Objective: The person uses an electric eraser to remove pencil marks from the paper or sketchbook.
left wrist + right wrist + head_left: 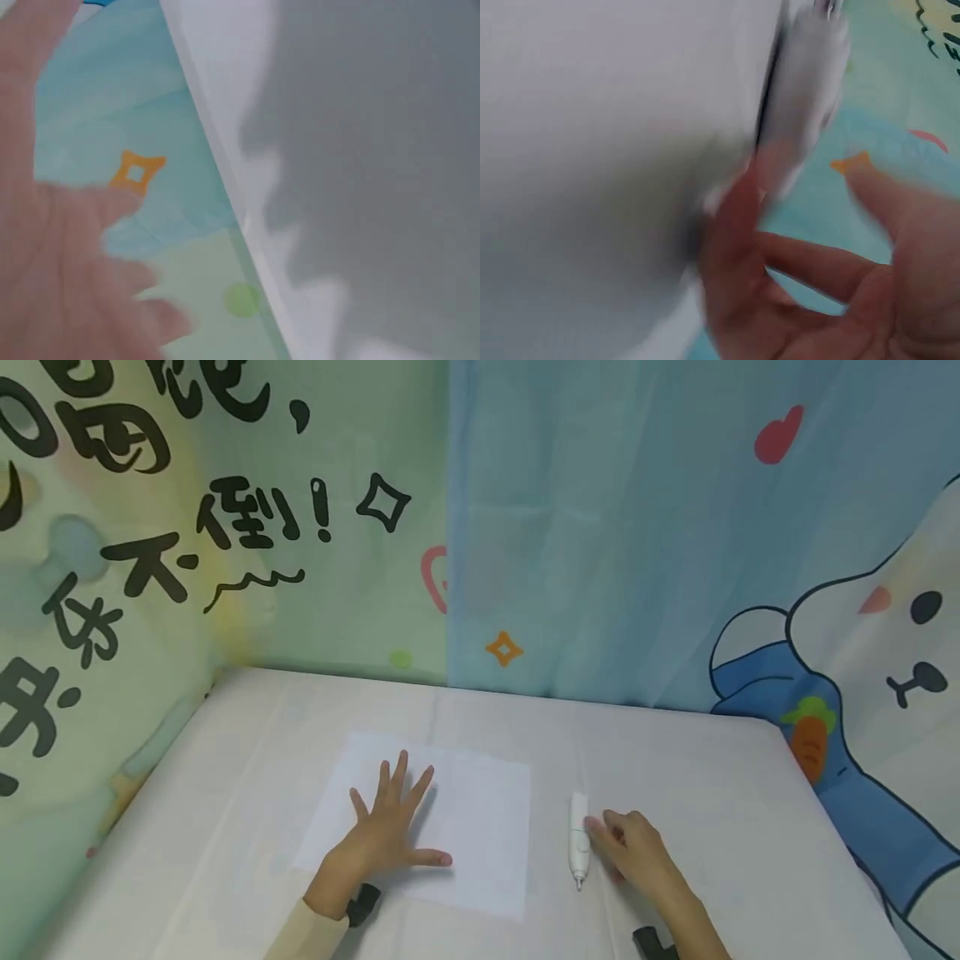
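A white sheet of paper (483, 827) lies on the white-covered table, and my left hand (385, 832) is over it with fingers and thumb spread wide and nothing held. The hand's shadow falls across the paper. To the right of the sheet lies a thick white pen (578, 831), its narrow metal tip pointing toward me. My right hand (633, 853) is just right of the pen, fingers partly bent. In the right wrist view a fingertip overlaps the end of the pen (804, 90), while the thumb stands apart from it.
The table (285, 777) has its far edge against printed curtains (585, 543). A cartoon figure with a carrot is on the right curtain, and black lettering is on the left one. Black wrist devices (363, 904) sit under both wrists.
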### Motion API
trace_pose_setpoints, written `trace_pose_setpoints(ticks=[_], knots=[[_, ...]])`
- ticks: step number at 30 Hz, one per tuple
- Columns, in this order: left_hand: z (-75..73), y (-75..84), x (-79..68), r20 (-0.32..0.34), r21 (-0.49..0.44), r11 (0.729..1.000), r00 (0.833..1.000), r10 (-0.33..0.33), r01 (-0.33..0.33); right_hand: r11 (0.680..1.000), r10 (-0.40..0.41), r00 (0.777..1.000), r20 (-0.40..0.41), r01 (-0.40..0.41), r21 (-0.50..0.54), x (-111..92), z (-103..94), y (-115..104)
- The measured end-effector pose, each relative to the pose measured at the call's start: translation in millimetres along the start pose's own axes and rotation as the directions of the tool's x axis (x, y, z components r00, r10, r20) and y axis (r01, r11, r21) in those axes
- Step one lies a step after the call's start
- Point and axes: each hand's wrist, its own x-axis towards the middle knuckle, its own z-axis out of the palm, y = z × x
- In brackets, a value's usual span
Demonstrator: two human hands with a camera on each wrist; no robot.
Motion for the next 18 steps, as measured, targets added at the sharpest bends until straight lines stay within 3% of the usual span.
trace_pose_setpoints(ticks=[2, 4, 7, 12, 18], knots=[[0.0, -2.3, 1.6, -0.124, 0.049, 0.997, 0.990, 0.061, -0.055, 0.990, -0.094, 0.991, -0.091, 0.083, -0.111, -3.1, -7.2, 4.2], [-3.7, -3.7, 4.3, -0.223, 0.146, 0.987, 0.970, 0.100, -0.068, 0.967, -0.185, 0.967, -0.177, 0.147, -0.209, -4.9, -15.7, 6.6], [-10.4, -5.3, 8.4, -0.309, 0.226, 0.973, 0.943, 0.127, -0.057, 0.941, -0.261, 0.937, -0.230, 0.194, -0.277, -5.9, -26.4, 7.0], [-11.1, -8.8, 10.9, -0.315, 0.277, 0.960, 0.941, 0.126, -0.036, 0.907, -0.285, 0.933, -0.218, 0.190, -0.375, -6.0, -34.0, 7.6], [-4.2, -12.9, 4.0, -0.277, 0.343, 0.939, 0.957, 0.086, 0.015, 0.887, -0.278, 0.947, -0.163, 0.188, -0.421, -4.4, -29.5, 16.6]])
